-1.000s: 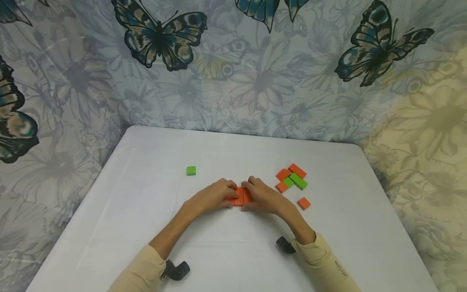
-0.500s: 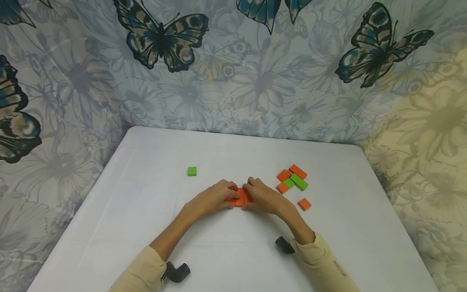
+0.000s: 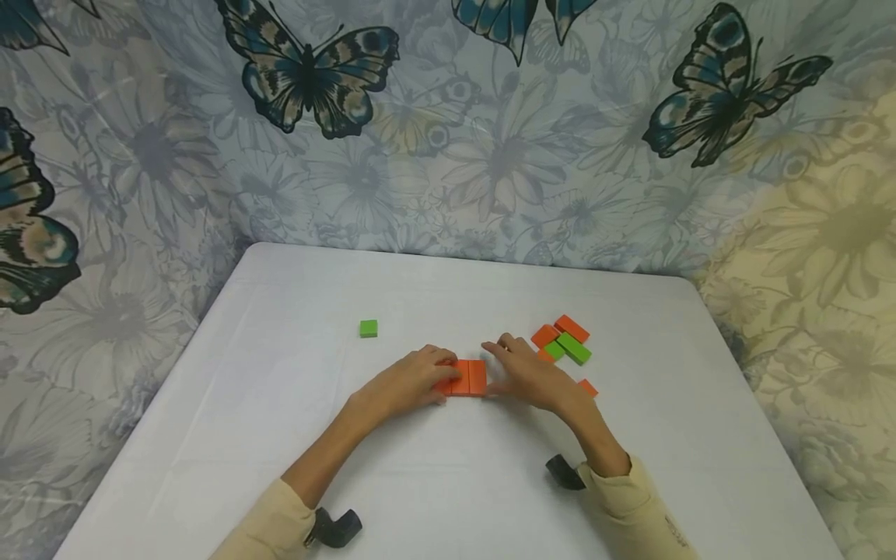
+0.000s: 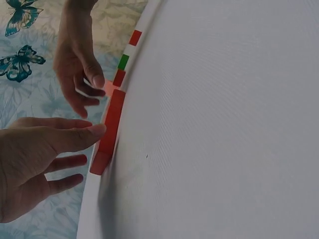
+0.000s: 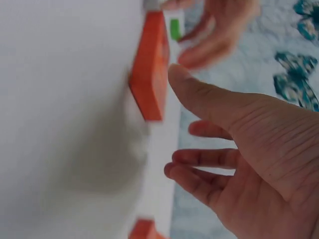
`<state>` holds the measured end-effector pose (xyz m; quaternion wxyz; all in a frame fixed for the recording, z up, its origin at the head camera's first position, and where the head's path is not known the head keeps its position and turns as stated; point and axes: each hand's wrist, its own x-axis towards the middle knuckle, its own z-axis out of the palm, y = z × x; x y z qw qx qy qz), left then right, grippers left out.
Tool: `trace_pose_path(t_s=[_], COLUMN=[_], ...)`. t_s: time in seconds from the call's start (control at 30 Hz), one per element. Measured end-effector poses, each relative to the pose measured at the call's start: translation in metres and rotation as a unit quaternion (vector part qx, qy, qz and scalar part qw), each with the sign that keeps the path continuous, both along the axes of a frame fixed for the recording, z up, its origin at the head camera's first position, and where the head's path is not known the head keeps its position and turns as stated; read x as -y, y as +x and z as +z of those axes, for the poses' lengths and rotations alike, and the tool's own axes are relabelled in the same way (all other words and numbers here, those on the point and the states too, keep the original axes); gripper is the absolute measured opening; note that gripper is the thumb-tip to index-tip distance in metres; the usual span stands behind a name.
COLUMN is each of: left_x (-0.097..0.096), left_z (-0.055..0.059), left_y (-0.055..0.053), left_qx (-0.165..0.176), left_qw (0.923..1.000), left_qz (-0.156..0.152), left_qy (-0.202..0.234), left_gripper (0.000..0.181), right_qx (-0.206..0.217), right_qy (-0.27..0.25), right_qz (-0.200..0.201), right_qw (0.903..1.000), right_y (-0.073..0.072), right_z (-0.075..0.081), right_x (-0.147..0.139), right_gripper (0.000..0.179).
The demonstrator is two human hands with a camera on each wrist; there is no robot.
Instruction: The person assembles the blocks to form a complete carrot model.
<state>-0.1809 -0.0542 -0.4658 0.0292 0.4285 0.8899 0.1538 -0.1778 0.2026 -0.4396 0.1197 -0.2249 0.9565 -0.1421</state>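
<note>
Flat orange blocks (image 3: 477, 378) lie side by side in a short row at the middle of the white table. My left hand (image 3: 406, 385) holds the row's left end, thumb along the near edge and fingers over the top and far side, covering part of it. In the left wrist view the thumb rests against the orange block (image 4: 110, 127). Just off the right end is my right hand (image 3: 532, 377), its fingers spread and holding nothing. The right wrist view has its thumb tip near the orange row (image 5: 149, 64), with the other fingers loosely bent.
Beyond the right hand lies a cluster of orange blocks and green blocks (image 3: 575, 348). A single orange block (image 3: 588, 387) is partly hidden by the right wrist. One green block (image 3: 369, 329) sits alone at the back left. A butterfly-patterned wall covering (image 3: 448, 179) borders the white table (image 3: 294, 311).
My right hand has let go of the row's right end and moved a little to the right, uncovering the rightmost orange block. The left hand stays in place on the row.
</note>
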Motion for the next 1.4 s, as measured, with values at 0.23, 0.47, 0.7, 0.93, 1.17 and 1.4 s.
trace_pose_path(t_s=[0.23,0.47,0.7,0.93,1.17,1.4], left_x=[0.012,0.020,0.023,0.019,0.016,0.014], left_z=[-0.002,-0.002,-0.005,-0.008,-0.007,-0.008], left_y=[0.002,0.002,-0.001,-0.006,-0.009,-0.010], left_qx=[0.009,0.012,-0.021,-0.012,-0.002,0.012], left_qw=[0.9993,0.9986,0.9982,0.9986,0.9991,0.9990], left_qz=[-0.020,-0.037,-0.054,-0.052,-0.040,-0.040], left_qy=[-0.031,-0.036,-0.019,0.001,0.016,0.016], left_gripper=[0.044,0.044,0.040,0.036,0.032,0.029], right_qx=[-0.109,-0.077,-0.129,-0.111,-0.128,-0.136], right_qy=[0.031,0.003,-0.008,-0.014,-0.001,-0.044], right_qz=[-0.036,-0.017,-0.018,-0.007,0.012,0.033], right_qw=[0.9929,0.9969,0.9914,0.9937,0.9917,0.9893], right_y=[0.012,0.024,0.018,0.014,0.010,0.014], right_z=[0.000,-0.007,-0.012,-0.013,-0.014,-0.013], right_x=[-0.043,-0.060,-0.064,-0.064,-0.062,-0.045], right_gripper=[0.050,0.032,0.041,0.029,0.036,0.035])
